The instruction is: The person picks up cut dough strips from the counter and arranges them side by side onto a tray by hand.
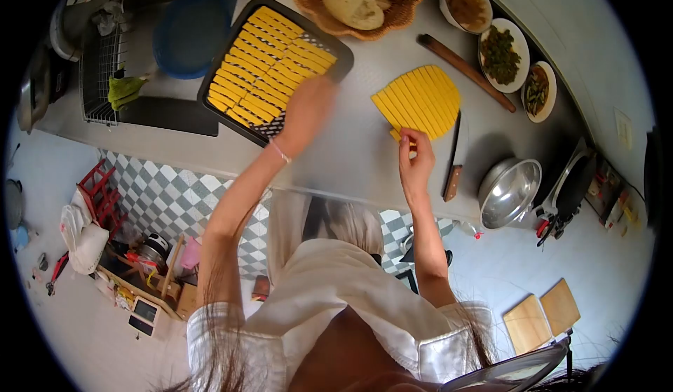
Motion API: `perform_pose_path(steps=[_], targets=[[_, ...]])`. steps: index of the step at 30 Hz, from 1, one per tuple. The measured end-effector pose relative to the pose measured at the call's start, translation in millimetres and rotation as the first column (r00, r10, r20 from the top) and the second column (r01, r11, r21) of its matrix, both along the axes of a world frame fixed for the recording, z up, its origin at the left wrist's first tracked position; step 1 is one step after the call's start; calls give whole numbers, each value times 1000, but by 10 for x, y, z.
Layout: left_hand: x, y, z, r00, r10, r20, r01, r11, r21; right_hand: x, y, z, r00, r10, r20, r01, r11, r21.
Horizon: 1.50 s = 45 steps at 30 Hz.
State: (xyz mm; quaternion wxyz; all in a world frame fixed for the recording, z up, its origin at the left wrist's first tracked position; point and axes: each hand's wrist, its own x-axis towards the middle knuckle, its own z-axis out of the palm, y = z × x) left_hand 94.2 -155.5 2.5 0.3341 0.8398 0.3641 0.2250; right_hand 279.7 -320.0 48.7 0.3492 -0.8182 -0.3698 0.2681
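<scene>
My left hand (308,115) is over the right side of a dark baking tray (343,59), its fingers smeared by motion, so I cannot see whether they hold anything. Yellow dough strips (256,66) lie in rows on the tray. My right hand (416,155) is closed in a pinch at the lower edge of a rounded sheet of yellow dough (424,97), which is cut into parallel strips on the steel counter. Its fingertips are on the end of a strip. To the right of the sheet lies a knife (453,174) with a wooden handle.
A wooden rolling pin (466,73) lies beyond the dough. Bowls of food (501,54) line the wall, and a wicker basket (308,6) holds pale flat breads. A steel bowl (510,194) stands near the right edge; a sink with a blue basin (189,38) is left.
</scene>
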Motion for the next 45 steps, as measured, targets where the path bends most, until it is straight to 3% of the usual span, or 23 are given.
perform_pose_path(steps=[3,6,12,15,18,21,24,27,30,33,36,42,45], targets=[[56,-795,-272,999,14,44,-10,994,-107,58,-441,29,988,-116,-98,97,979,-178],[365,-1107,-130,994,96,-49,-104,969,-226,112,-747,-42,994,-79,-74,72,993,-90],[885,-1454,-34,974,194,-117,-207,973,-101,237,-1031,-147,988,-102,-117,94,992,-80],[1020,-1566,-7,959,241,-147,-262,954,-147,301,-1109,-116,984,-117,-137,108,992,-72],[1119,-1609,2,953,276,-126,-276,961,19,369,-1171,-145,984,-122,-133,118,992,-33],[1198,-1655,-137,913,387,-131,-398,914,-77,430,-1196,-167,989,-96,-116,96,995,-2],[1202,-1692,-227,927,361,-101,-362,932,9,491,-1194,-192,993,-57,-104,63,996,57],[1191,-1728,-268,917,384,-105,-389,921,-29,558,-1160,-230,995,8,-98,-8,1000,1],[1108,-1836,-227,957,247,-153,-256,966,-43,681,-942,-280,939,280,198,-310,941,139],[1025,-1968,-182,988,131,-84,-129,991,29,800,-672,-245,827,531,186,-549,834,57],[1013,-2053,-130,994,89,-67,-86,995,43,835,-525,-342,746,633,208,-647,762,2],[986,-2057,17,991,84,104,-92,993,76,886,-641,-568,688,655,314,-704,707,66],[956,-2078,132,987,41,153,-22,992,-121,906,-746,-304,676,698,237,-723,691,26]])
